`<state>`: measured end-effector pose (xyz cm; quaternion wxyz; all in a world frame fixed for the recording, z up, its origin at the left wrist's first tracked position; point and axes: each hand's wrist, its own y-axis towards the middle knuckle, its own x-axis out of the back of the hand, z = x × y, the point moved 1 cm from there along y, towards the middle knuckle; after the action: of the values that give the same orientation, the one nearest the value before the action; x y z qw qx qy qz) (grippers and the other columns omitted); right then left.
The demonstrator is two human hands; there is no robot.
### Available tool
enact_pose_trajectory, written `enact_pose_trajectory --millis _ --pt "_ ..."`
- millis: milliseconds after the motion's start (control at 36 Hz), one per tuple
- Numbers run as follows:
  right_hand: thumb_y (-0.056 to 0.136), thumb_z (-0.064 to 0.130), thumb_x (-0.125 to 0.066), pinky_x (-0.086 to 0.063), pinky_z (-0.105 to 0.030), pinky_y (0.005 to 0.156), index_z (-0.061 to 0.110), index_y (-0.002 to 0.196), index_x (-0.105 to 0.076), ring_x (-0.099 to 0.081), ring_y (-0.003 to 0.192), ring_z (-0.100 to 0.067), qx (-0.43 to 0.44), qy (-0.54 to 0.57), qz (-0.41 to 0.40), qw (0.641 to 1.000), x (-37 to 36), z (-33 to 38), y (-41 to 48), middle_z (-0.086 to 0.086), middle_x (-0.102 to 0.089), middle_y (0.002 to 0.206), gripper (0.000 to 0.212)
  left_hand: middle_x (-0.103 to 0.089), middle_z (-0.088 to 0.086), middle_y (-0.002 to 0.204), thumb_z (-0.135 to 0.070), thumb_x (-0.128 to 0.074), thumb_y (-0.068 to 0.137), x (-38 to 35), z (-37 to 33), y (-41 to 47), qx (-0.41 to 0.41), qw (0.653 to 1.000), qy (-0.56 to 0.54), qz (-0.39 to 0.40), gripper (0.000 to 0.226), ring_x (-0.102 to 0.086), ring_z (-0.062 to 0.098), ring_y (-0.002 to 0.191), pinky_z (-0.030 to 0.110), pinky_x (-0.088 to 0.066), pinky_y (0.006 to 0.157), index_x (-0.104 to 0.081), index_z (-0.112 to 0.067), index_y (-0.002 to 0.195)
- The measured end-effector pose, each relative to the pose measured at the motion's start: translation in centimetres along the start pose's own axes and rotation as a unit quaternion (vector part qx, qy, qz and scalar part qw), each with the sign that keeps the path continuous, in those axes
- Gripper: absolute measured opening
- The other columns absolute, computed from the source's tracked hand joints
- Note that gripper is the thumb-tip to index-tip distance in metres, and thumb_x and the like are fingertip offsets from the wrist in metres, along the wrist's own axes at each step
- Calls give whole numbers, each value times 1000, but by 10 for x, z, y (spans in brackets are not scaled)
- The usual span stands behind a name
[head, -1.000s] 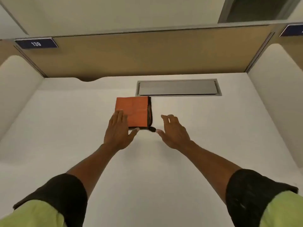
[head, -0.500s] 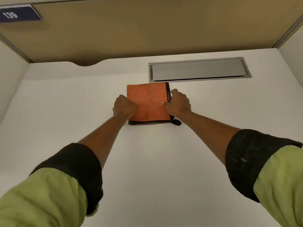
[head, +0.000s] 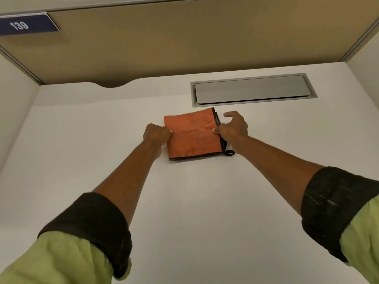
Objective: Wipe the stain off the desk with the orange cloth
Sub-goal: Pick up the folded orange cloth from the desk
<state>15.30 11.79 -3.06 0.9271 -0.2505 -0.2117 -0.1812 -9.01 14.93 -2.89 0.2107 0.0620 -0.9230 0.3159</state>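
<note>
A folded orange cloth (head: 191,136) with a dark hem and a small black loop at its near right corner lies on the white desk (head: 184,201), just in front of the metal hatch. My left hand (head: 156,134) pinches the cloth's left edge with closed fingers. At the right edge my right hand (head: 233,128) pinches the cloth between thumb and fingers, and the fabric wrinkles between the two hands. No stain shows on the desk surface I can see.
A closed grey metal cable hatch (head: 253,90) is set into the desk behind the cloth. A tan back panel (head: 184,42) and white side dividers wall in the desk. A blue plate reading 139 (head: 24,25) sits at the upper left.
A second ago both hands hovered open at the cloth's near edge. They moved onto its left and right sides and now pinch it, puckering the fabric.
</note>
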Motion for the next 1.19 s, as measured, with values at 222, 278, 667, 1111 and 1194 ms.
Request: enact_pose_trajectory --millis 222,278,667,1111,1194 --pt "82 11 -86 -51 -16 62 42 138 -59 -67 83 -12 119 45 3 992 70 -14 -49 -4 -70 85 69 -70 3 97 -9 -80 98 -5 -9 -52 -85 994 -66 12 12 -64 20 90 28 -51 80 -69 -9 92" --pt "84 11 -83 -50 -12 63 44 139 -60 -65 82 -11 146 23 5 989 88 -24 -66 -2 -69 87 68 -76 5 103 -12 -81 97 -11 -10 -69 -108 990 -83 19 21 -69 12 92 23 -53 79 -70 -12 114" --pt "79 20 -90 -53 -31 84 26 121 -75 -62 87 -16 155 -117 -76 978 191 -140 -180 3 -65 97 45 -78 -10 113 2 -79 92 -85 6 -189 -305 936 93 150 41 -72 11 106 4 -48 82 -80 -23 124" --pt "82 30 -87 -62 -19 80 20 107 -64 -74 89 -2 73 53 -84 992 290 -275 -305 9 -76 98 35 -74 -12 131 -20 -81 99 -194 30 -303 -306 902 177 248 19 -60 7 130 32 -44 109 -74 -24 117" --pt "85 29 -85 -63 -21 78 19 113 -64 -74 90 -1 58 86 -112 988 297 -291 -312 11 -75 98 36 -79 -4 118 -17 -79 100 -214 30 -316 -301 895 166 283 13 -72 13 122 38 -56 107 -72 -16 111"
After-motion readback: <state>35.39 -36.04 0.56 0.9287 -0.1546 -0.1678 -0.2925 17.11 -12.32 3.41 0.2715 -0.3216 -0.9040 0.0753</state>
